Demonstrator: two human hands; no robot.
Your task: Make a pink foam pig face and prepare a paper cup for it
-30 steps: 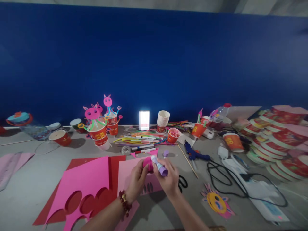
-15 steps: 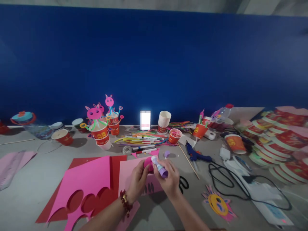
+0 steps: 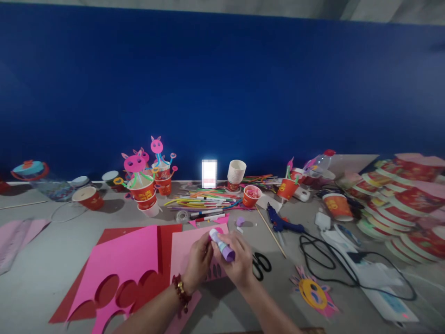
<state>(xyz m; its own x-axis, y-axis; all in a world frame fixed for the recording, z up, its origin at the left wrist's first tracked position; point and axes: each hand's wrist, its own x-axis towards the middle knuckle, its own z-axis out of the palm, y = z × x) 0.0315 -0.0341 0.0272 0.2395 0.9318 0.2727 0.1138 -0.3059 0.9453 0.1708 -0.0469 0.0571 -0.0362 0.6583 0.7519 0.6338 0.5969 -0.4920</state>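
My right hand (image 3: 239, 260) is wrapped round a glue stick (image 3: 223, 247) with a purple base, its tip pointing up and to the left. Pinched in my left hand (image 3: 197, 263) is a round piece of bright pink paper (image 3: 219, 229), mostly hidden behind the glue stick and fingers. The glue end touches or nearly touches this piece. Beneath both hands lies a light pink sheet (image 3: 181, 246) with dark oval marks. Black-handled scissors (image 3: 261, 266) rest beside my right hand, and a small purple cap (image 3: 240, 221) lies just beyond it.
At left, a bright pink sheet (image 3: 128, 250) with round cutouts lies on red paper (image 3: 170, 264). Markers (image 3: 208, 213) and coloured pipe cleaners stretch behind the hands. A blue glue gun (image 3: 283, 224), black cable and yellow paper face (image 3: 313, 294) are at right, near stacked red cups (image 3: 406, 204).
My right hand and the glue stick have moved slightly left and down across the pink piece, now covering more of it. More of the scissors' handles shows.
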